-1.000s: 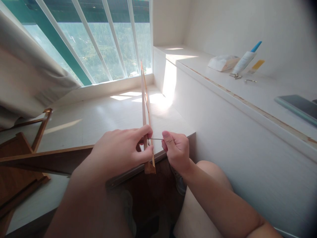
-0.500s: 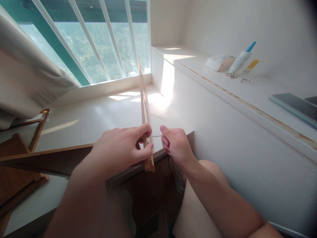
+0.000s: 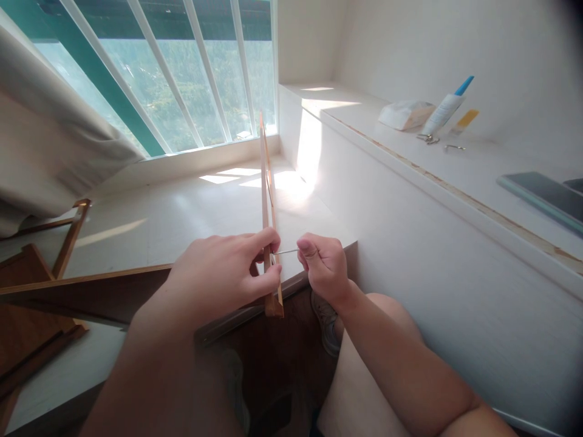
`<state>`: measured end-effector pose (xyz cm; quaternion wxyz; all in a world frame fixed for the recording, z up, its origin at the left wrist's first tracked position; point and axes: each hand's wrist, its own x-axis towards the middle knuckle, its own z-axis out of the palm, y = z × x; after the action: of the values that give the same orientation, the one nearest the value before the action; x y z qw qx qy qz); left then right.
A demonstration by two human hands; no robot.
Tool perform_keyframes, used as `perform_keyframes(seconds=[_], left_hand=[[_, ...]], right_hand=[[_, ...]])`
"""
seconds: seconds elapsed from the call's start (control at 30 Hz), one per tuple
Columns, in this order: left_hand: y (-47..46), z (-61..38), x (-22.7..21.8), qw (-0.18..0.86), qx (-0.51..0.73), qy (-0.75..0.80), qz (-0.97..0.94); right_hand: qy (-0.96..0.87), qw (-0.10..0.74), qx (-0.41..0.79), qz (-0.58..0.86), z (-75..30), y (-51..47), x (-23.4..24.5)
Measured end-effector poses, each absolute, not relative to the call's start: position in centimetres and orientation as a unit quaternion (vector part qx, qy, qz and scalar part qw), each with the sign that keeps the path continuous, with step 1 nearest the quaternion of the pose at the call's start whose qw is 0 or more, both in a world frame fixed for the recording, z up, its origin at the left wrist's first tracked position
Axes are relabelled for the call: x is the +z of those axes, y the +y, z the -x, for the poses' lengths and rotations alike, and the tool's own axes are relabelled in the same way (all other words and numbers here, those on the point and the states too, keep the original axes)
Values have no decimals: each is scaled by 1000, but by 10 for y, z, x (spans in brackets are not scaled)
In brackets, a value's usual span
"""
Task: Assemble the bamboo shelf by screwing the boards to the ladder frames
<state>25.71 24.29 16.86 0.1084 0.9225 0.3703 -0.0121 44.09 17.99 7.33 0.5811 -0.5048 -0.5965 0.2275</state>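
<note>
The slim wooden frame (image 3: pixel 265 206) runs lengthwise over the white ledge (image 3: pixel 191 212), its near end appearing to jut past the front edge, and the fingers of the left hand (image 3: pixel 218 267) are closed around it near that end. The right hand (image 3: pixel 324 264) has its fingers curled tight on a thin metal rod (image 3: pixel 286 251) that reaches the frame between left thumb and forefinger. The wood looks light and stiff, its narrow strips perhaps easily cracked, so holding close to the rod seems best; the rod looks rigid and slippery

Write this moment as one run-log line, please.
left hand: grips wooden frame; right hand: holds thin metal rod; rod end: at frame
</note>
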Motion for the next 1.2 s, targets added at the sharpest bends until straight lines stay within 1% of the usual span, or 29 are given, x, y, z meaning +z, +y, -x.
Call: perform_keyframes(seconds=[0.23,0.6,0.9,1.2], left_hand=[[243,-258,169,108,-16,370,-922],[244,-256,167,104,-16,367,-924],[243,-257,168,109,-18,367,-924],[242,-258,168,106,-19,372,-922]], right_hand=[[-614,585,180,498,-443,185,67],[-642,583,148,475,-446,188,63],[-695,585,52,414,-452,196,54],[-675,604,30,423,-448,196,51]])
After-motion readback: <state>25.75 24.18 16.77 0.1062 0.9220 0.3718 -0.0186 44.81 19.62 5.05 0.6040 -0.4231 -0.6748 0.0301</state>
